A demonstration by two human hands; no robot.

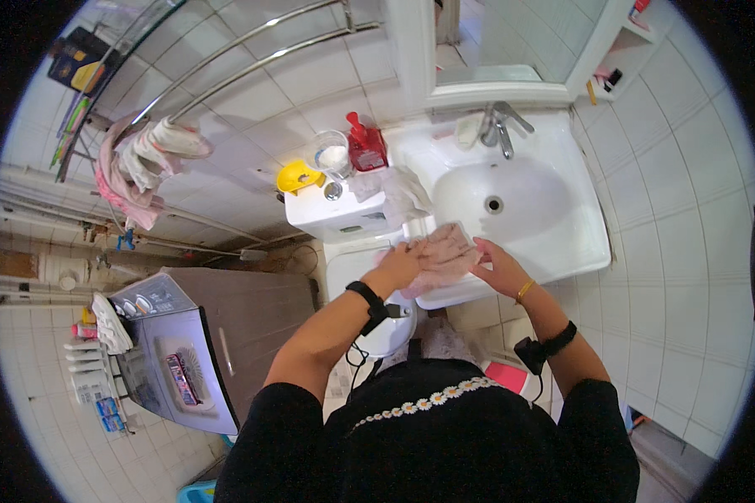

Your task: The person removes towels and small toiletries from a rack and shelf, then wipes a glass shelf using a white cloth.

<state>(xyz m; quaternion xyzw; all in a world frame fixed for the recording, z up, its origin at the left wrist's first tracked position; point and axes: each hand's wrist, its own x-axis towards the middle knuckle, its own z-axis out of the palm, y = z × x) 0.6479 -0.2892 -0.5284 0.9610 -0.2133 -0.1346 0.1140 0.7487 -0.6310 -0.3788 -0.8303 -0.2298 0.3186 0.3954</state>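
Observation:
A pale pink cloth (pixel 446 254) with folds in it lies across the left rim of the white sink (pixel 585 228). My left hand (pixel 401 265) is closed on the cloth's left side, its fingers bent over the fabric. At the opposite side, my right hand (pixel 502 268) has thumb and index finger at the cloth's edge, curled around it; the other fingers are partly hidden. Beyond the cloth, a chrome faucet (pixel 503 130) stands at the back of the basin. A greyish-pink cloth (pixel 401 194) drapes over the toilet tank (pixel 319 213) to the left.
On the tank stand a red pump bottle (pixel 366 144), a clear cup (pixel 331 155) and a yellow dish (pixel 299 177). A washing machine (pixel 252 335) fills the left side. Towels (pixel 147 163) hang from a metal rail. A white-framed mirror (pixel 512 42) is above the sink.

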